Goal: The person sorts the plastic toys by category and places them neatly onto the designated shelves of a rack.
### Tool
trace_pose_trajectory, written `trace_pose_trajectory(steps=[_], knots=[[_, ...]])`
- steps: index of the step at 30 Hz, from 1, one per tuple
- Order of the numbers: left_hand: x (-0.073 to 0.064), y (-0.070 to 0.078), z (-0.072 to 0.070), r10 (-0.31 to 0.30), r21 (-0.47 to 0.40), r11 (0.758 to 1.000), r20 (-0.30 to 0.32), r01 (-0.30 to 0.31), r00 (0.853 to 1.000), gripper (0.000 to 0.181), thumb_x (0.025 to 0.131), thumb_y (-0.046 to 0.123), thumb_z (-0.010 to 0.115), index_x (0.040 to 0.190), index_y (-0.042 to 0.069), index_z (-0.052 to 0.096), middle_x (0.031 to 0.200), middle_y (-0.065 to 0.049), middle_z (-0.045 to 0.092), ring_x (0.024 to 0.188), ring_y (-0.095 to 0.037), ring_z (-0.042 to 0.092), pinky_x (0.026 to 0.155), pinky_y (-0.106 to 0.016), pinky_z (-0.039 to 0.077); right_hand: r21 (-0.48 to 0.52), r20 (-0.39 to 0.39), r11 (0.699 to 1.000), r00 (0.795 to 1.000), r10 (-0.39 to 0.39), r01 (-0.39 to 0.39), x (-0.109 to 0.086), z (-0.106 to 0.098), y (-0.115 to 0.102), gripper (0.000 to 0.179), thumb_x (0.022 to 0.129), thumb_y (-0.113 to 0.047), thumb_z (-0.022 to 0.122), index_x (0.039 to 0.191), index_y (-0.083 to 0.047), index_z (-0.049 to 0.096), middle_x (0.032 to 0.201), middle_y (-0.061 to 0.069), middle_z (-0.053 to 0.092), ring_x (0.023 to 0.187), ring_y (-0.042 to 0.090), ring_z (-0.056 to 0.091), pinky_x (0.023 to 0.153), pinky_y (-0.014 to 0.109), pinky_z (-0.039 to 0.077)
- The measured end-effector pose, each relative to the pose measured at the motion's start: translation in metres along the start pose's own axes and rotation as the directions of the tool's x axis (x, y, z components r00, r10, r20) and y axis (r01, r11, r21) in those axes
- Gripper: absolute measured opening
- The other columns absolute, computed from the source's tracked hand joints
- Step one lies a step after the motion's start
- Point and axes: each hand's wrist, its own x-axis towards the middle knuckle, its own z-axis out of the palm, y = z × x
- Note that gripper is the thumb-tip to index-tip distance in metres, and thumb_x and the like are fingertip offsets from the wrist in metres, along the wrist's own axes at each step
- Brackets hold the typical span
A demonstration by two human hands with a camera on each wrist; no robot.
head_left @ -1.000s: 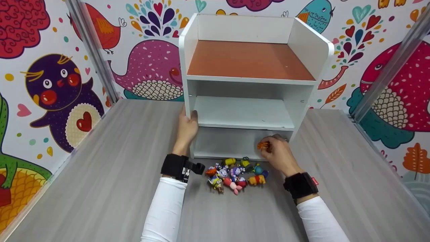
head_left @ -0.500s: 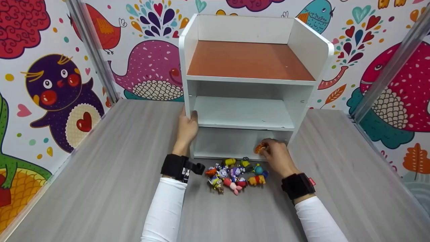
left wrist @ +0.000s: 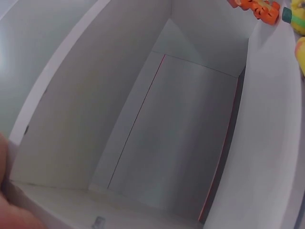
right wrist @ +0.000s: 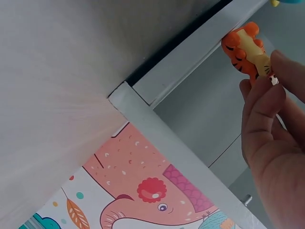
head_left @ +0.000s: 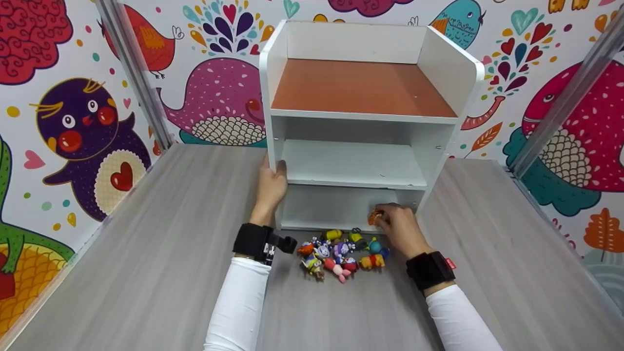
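Observation:
My left hand [head_left: 271, 189] grips the left side panel of a small white shelf unit [head_left: 363, 117], thumb at the front edge and fingers hidden behind the panel. My right hand [head_left: 403, 230] pinches an orange tiger figurine [head_left: 374, 217] with black stripes at the right end of the bottom compartment. In the right wrist view, thumb and fingers hold the tiger figurine [right wrist: 245, 50] by its head, its feet close to the bottom board's front edge. At the top of the left wrist view, part of the tiger figurine [left wrist: 261, 8] appears over that board.
Several small toy figurines [head_left: 338, 267] lie in a cluster on the grey wood-grain table [head_left: 165, 273], just in front of the unit. The unit has a brown top board [head_left: 360, 85] and a middle shelf [head_left: 351, 161]. Printed cartoon walls [head_left: 214, 92] stand behind and at both sides.
My right hand has shifted slightly left and toward me, and the tiger figurine has turned from lying sideways to more upright at the bottom board's front. My left hand stays put.

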Motion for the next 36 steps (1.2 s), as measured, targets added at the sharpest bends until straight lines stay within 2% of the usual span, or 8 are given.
trace_pose_trajectory(steps=[5, 11, 15, 23, 31, 36], knots=[[0.0005, -0.0001, -0.0002, -0.014, -0.005, 1.0, -0.003, 0.014, 1.0, 0.056, 0.101, 0.002, 0.04, 0.155, -0.005, 0.027, 0.16, -0.024, 0.033, 0.152, -0.035, 0.025, 0.127, -0.048, 0.019, 0.005, 0.006, 1.0, 1.0, 0.003, -0.003, 0.0003, 0.0016, -0.001, 0.028, 0.09, -0.005, 0.073, 0.116, 0.003, 0.072, 0.093, 0.014, 0.076, 0.076, 0.02, 0.066, 0.07, 0.04, 0.057], [0.0007, 0.0001, -0.0001, 0.001, 0.006, 1.0, -0.009, -0.001, 1.0, 0.056, 0.101, 0.001, 0.04, 0.155, -0.005, 0.028, 0.159, -0.025, 0.034, 0.152, -0.036, 0.026, 0.127, -0.048, 0.02, 0.006, 0.001, 1.0, 1.0, 0.006, -0.006, 0.0005, 0.0029, -0.0024, 0.027, 0.089, -0.005, 0.074, 0.115, 0.002, 0.072, 0.095, 0.014, 0.075, 0.079, 0.022, 0.067, 0.073, 0.041, 0.058], [0.0002, 0.0012, 0.0, 0.011, 0.017, 1.0, -0.013, -0.011, 1.0, 0.055, 0.1, 0.001, 0.04, 0.154, -0.005, 0.03, 0.158, -0.026, 0.036, 0.151, -0.036, 0.028, 0.126, -0.048, 0.021, 0.002, -0.009, 1.0, 1.0, -0.006, 0.006, 0.0006, 0.0035, -0.002, 0.026, 0.089, -0.005, 0.075, 0.114, 0.002, 0.073, 0.093, 0.013, 0.075, 0.079, 0.021, 0.066, 0.072, 0.041, 0.057], [0.0005, 0.0009, -0.0005, -0.001, 0.018, 1.0, -0.001, 0.001, 1.0, 0.056, 0.101, 0.001, 0.04, 0.156, -0.003, 0.028, 0.16, -0.024, 0.033, 0.152, -0.035, 0.025, 0.126, -0.049, 0.019, -0.03, -0.045, 0.999, 0.999, -0.028, 0.026, -0.0007, 0.0054, -0.0012, 0.025, 0.088, -0.008, 0.076, 0.111, 0.002, 0.073, 0.098, 0.015, 0.076, 0.09, 0.028, 0.072, 0.079, 0.045, 0.059], [0.0, 0.0003, -0.0011, 0.003, -0.005, 1.0, 0.008, -0.003, 1.0, 0.054, 0.101, 0.0, 0.039, 0.154, -0.003, 0.031, 0.159, -0.023, 0.036, 0.152, -0.034, 0.025, 0.127, -0.05, 0.018, -0.069, -0.068, 0.996, 0.995, -0.067, 0.063, -0.0007, 0.006, -0.0014, 0.019, 0.087, -0.005, 0.076, 0.105, 0.001, 0.074, 0.084, 0.012, 0.074, 0.07, 0.022, 0.064, 0.065, 0.04, 0.054], [-0.0003, 0.0012, -0.0014, -0.006, -0.002, 1.0, 0.0, 0.006, 1.0, 0.054, 0.101, 0.001, 0.04, 0.154, -0.003, 0.031, 0.159, -0.023, 0.036, 0.152, -0.035, 0.025, 0.127, -0.05, 0.018, -0.063, -0.065, 0.996, 0.996, -0.069, 0.064, -0.001, 0.0052, -0.002, 0.02, 0.088, -0.005, 0.075, 0.107, 0.001, 0.074, 0.092, 0.014, 0.076, 0.078, 0.025, 0.068, 0.07, 0.042, 0.057]])
